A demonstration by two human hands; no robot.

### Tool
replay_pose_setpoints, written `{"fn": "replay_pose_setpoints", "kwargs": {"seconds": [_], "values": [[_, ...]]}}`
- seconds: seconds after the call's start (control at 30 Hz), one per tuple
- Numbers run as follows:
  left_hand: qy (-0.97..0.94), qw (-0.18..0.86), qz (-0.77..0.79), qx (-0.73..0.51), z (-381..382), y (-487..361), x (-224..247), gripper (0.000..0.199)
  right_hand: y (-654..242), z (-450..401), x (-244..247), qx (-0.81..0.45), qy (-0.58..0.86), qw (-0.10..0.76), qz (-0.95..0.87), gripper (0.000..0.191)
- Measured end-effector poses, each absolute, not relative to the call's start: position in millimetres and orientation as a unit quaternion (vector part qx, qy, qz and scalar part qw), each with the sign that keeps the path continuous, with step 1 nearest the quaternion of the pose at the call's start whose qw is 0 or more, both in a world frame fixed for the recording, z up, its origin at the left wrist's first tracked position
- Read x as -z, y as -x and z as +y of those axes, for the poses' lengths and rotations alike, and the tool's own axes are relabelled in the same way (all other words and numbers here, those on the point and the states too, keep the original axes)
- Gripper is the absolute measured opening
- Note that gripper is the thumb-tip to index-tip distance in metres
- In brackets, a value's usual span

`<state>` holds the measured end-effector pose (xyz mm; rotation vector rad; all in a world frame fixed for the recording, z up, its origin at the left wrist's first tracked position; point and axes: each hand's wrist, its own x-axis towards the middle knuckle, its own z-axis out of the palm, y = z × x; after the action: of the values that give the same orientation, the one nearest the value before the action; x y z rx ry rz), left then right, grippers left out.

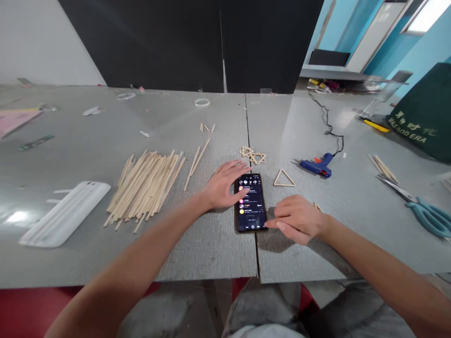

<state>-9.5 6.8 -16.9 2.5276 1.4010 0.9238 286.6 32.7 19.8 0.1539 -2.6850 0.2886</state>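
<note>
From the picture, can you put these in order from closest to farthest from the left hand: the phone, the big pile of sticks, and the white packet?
From the left hand:
1. Phone: closest, partly under the hand.
2. Pile of sticks: to the hand's left.
3. White packet: farthest, left of the pile.

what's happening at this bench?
A person is at a phone lying screen-up and lit on the gray table. The left hand is spread at its left edge, thumb over the screen; the right hand points a finger at its lower right corner. Whether either is pressing, I can't tell. Two stick stars lie beyond the phone, a stick triangle to its right. The blue glue gun and loose stick pile are untouched.
</note>
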Motion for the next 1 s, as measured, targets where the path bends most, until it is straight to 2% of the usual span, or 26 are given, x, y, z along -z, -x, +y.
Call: {"fn": "replay_pose_setpoints", "kwargs": {"seconds": [0.37,0.57,1.0], "values": [[-0.820,0.083,0.476,-0.306,5.8,10.4,12.8,0.052,-284.0,31.6,-20.3,-0.122,-0.059,0.200,-0.970,0.047],[-0.816,0.091,0.481,-0.308,5.5,9.7,10.0,0.051,-284.9,30.6,-21.5,-0.118,-0.061,0.213,-0.968,0.046],[-0.816,0.092,0.478,-0.311,4.8,8.6,8.8,0.051,-282.7,29.8,-18.6,-0.128,-0.052,0.183,-0.973,0.047]]}}
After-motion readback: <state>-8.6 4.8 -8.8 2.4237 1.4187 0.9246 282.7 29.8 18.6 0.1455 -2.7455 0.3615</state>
